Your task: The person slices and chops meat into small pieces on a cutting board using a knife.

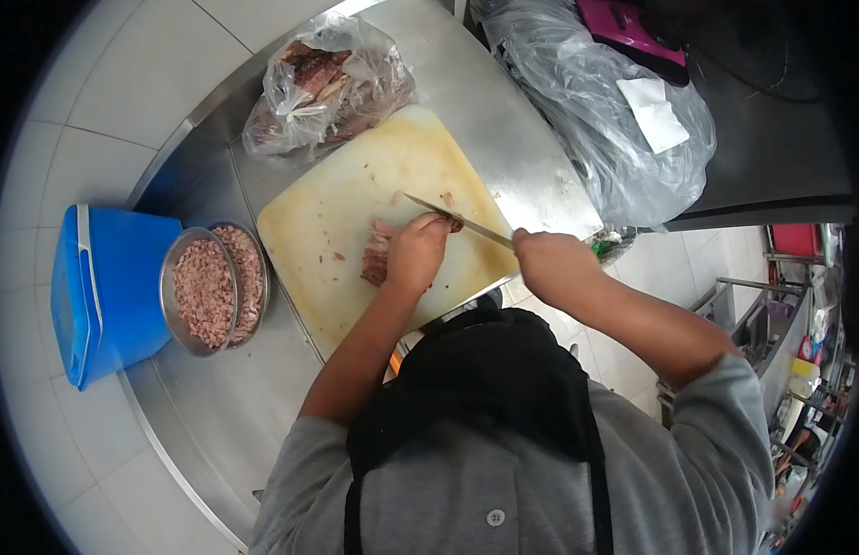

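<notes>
Fingers (436,222) of the left hand (414,257) are drawn together over the meat (375,254) on the board (304,217), apparently steadying it against the knife (485,232), which the right hand (547,262) grips. Two bowls (175,327) stand just beside, likely for reach.

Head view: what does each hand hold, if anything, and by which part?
The right hand holds the knife by its handle; the left hand touches the meat, its grip unclear.

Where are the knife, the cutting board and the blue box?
Knife (483,231): head view, on its blade.
Cutting board (332,208): head view, on its bare surface.
Blue box (131,287): head view, on its side.
</notes>
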The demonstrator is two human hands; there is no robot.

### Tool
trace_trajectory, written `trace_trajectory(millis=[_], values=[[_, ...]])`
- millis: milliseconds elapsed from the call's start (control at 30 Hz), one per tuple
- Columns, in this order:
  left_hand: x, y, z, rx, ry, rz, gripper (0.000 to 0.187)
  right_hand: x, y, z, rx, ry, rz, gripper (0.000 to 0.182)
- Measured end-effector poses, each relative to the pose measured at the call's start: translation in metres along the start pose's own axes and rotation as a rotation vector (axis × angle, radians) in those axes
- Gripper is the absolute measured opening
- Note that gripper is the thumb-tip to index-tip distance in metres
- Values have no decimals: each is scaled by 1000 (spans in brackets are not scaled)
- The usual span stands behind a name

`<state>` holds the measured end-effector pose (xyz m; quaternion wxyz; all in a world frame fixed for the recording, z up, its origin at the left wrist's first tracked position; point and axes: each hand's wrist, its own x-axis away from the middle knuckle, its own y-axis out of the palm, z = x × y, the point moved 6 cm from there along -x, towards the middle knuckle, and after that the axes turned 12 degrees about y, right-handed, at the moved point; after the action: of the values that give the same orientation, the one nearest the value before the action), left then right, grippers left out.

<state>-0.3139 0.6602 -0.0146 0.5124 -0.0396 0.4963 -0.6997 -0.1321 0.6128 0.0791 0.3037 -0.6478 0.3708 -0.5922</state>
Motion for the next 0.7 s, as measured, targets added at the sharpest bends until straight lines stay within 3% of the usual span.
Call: trace_trajectory(millis=[100, 233, 333, 500, 700], values=[[4, 5, -7, 4, 19, -24, 12, -26, 18, -3, -48, 29, -20, 23], [3, -2, -4, 32, 31, -22, 12, -5, 0, 0, -11, -19, 48, 21], [2, -2, -1, 22, 14, -31, 12, 12, -16, 3, 29, 21, -16, 21], [2, -2, -4, 7, 62, 10, 8, -18, 16, -4, -41, 17, -24, 24], [-1, -6, 0, -24, 82, -19, 6, -3, -1, -1, -16, -19, 26, 21]])
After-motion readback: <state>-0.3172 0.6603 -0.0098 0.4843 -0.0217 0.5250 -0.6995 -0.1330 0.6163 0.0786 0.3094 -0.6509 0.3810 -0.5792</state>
